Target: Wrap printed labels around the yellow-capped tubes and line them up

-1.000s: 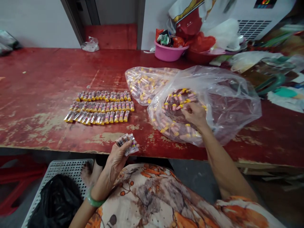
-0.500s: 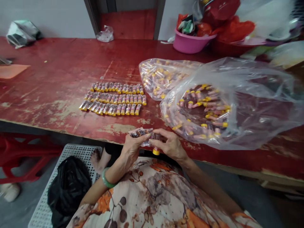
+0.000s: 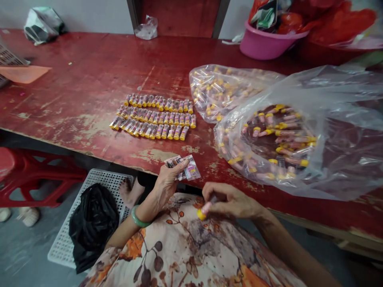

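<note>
Near the table's front edge, my left hand (image 3: 167, 178) pinches a few printed cards (image 3: 189, 167), fanned out under the thumb. Lower and to the right, over my lap, my right hand (image 3: 230, 201) grips a small pink tube with a yellow cap (image 3: 201, 214), cap pointing down and left. Behind my hands, several small tubes with yellow ends (image 3: 161, 117) lie in three rows on the red table (image 3: 98, 79). To the right, an open clear plastic bag (image 3: 338, 131) shows more yellow-capped tubes inside. A second clear bag of tubes (image 3: 221, 89) lies behind it.
A pink basin (image 3: 269, 42) filled with odds and ends stands at the back right. Below on the left are a red stool (image 3: 36, 171) and a white plastic crate (image 3: 60, 235) with a black bag (image 3: 94, 223) on it. A crumpled clear bag (image 3: 147, 28) lies by the wall.
My right hand has moved down and right, away from my left hand, with the yellow-capped tube in its fingers. The cards in my left hand show more fully. The view has shifted left.
</note>
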Demonstrator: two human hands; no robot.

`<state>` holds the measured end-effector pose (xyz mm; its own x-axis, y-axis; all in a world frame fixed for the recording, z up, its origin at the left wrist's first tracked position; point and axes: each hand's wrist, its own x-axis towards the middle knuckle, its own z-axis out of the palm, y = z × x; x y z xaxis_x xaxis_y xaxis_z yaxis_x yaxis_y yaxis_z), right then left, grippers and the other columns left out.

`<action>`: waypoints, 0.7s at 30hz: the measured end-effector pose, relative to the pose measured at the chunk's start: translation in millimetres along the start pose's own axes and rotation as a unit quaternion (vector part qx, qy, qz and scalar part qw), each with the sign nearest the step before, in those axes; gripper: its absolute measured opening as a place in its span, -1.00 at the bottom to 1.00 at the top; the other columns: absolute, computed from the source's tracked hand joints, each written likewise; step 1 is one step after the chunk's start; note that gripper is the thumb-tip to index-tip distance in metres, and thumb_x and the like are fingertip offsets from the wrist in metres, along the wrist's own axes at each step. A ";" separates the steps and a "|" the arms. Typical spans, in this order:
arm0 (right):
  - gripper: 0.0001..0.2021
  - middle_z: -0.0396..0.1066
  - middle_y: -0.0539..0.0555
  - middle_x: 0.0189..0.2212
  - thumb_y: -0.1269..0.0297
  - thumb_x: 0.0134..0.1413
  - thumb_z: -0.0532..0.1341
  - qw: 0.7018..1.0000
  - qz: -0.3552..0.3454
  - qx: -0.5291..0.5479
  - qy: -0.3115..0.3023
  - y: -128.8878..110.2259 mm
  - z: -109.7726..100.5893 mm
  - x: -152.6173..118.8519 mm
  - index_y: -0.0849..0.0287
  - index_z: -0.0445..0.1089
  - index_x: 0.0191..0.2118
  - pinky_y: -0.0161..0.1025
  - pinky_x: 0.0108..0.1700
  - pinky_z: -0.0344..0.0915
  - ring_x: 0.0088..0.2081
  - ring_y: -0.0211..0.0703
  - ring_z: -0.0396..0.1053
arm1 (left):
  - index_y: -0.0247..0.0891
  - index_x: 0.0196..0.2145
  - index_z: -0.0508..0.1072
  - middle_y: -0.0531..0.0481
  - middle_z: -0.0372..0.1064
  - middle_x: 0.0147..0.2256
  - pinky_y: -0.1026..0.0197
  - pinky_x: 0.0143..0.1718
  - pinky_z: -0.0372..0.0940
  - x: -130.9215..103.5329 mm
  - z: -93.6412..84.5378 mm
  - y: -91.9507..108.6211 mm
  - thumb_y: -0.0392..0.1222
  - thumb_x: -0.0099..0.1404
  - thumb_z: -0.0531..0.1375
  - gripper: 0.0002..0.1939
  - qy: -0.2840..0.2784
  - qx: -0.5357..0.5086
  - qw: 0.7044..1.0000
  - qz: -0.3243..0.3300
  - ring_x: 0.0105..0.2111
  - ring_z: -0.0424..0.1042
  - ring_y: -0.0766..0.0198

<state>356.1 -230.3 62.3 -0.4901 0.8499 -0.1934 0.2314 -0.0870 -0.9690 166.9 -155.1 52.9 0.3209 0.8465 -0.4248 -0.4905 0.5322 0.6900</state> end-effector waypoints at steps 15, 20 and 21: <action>-0.78 0.40 0.01 -0.31 0.41 0.01 0.27 0.923 -0.208 0.002 0.324 -0.9 4.3 2.4 0.09 0.38 -0.17 -0.27 -0.28 0.34 -0.31 -0.23 0.38 | -0.33 -0.35 0.49 -0.05 0.49 -0.33 0.19 -0.28 0.37 -9.5 17.9 6.0 -0.10 -0.11 0.47 -0.61 0.074 -0.065 0.995 -0.025 -0.41 0.44 0.28; -0.77 0.42 0.03 -0.32 0.48 -0.06 0.31 0.874 -0.275 -0.027 0.400 -7.3 17.8 18.5 0.12 0.34 -0.24 -0.23 -0.26 0.35 -0.30 -0.21 0.40 | -0.30 -0.39 0.48 0.02 0.44 -0.40 0.26 -0.38 0.35 -15.9 24.0 6.7 -0.12 -0.08 0.45 -0.67 0.077 -0.061 0.994 -0.046 -0.46 0.38 0.34; -0.76 0.42 0.02 -0.32 0.48 -0.06 0.31 0.865 -0.280 -0.044 0.415 -8.2 19.7 19.9 0.12 0.34 -0.24 -0.23 -0.25 0.36 -0.30 -0.21 0.41 | -0.30 -0.40 0.48 0.04 0.43 -0.41 0.27 -0.38 0.35 -16.2 24.4 6.3 -0.13 -0.10 0.46 -0.67 0.081 -0.063 0.994 -0.048 -0.48 0.37 0.36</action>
<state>327.9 -222.9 63.4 0.2166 0.8296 0.5146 0.2337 0.4677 -0.8524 178.4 -165.8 78.3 0.2421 0.7771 -0.5809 -0.5643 0.5998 0.5673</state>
